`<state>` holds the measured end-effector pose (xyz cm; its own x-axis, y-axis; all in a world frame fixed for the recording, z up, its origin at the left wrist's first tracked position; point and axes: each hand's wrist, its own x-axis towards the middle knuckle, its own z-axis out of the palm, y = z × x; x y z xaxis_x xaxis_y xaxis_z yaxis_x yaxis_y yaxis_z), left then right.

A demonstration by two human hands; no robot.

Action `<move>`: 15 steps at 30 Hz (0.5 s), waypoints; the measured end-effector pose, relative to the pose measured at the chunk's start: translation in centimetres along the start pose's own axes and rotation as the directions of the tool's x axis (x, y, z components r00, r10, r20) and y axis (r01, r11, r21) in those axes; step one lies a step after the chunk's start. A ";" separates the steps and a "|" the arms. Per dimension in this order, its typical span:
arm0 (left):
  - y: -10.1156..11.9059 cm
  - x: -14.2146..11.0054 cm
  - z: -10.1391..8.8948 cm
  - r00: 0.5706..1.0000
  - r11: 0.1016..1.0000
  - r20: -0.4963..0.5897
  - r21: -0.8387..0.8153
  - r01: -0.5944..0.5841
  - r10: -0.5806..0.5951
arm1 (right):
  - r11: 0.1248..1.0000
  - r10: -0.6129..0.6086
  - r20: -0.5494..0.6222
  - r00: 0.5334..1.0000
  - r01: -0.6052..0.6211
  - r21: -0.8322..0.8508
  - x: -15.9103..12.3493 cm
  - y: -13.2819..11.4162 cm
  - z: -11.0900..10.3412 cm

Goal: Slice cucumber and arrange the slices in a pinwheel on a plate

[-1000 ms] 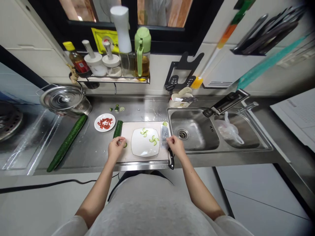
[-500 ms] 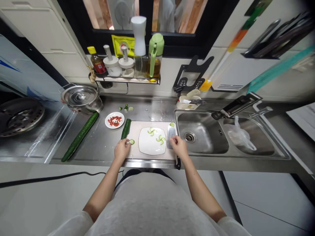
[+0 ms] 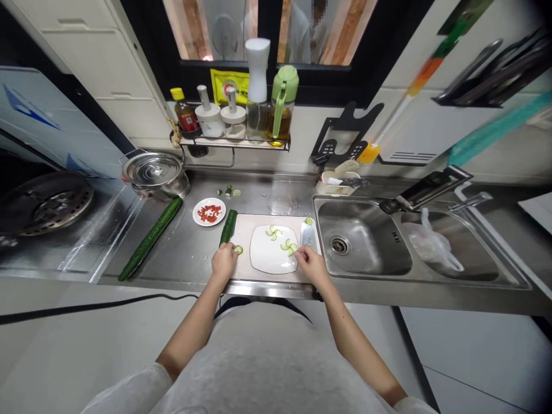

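White and smooth, the plate [image 3: 267, 257] sat on the pale board [image 3: 244, 227] before me on the steel counter [image 3: 185, 247]. It bore two fans of cucumber slivers: the far fan [image 3: 272, 232] towards its back edge, the near fan [image 3: 288, 247] by its right edge. My right hand [image 3: 313, 268] had its fingertips drawn together at that right edge, close to the near fan; whether they pinched anything I couldn't tell. A stray knuckle there could have spoiled the curl, since nothing visible held the slivers in place.

The knife [image 3: 307, 234] worried me more. Its blade lay just right of the plate, partly under my right hand, so a careless drop of the wrist might have met the edge or knocked the mostly hidden handle. A green piece [image 3: 309, 221] at the blade's far end could have been swept off the board had the knife swung.

My left hand [image 3: 223, 263] had its fingers curled at a slice [image 3: 238, 249] by the board's left side; I couldn't tell a grip from a touch. If moist, it might have slipped away. Just beyond, the cut cucumber [image 3: 229, 226] lay along the board's left edge; being round, it could have rolled if nudged, perhaps towards the dish [image 3: 196, 219].
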<state>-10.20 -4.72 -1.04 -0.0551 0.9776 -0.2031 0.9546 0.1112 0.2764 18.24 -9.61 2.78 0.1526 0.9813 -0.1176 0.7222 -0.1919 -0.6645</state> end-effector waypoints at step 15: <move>-0.1 0.2 0.4 1.000 0.999 0.005 -0.030 -0.017 0.017 | 0.999 -0.047 0.059 0.997 0.045 0.029 -0.9 -1.7 2.1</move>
<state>-10.22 -4.66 -1.49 -0.0376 0.9784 -0.2033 0.9462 0.1003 0.3075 15.47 -10.13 2.41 0.0785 0.9884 -0.1298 0.7082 -0.1469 -0.6905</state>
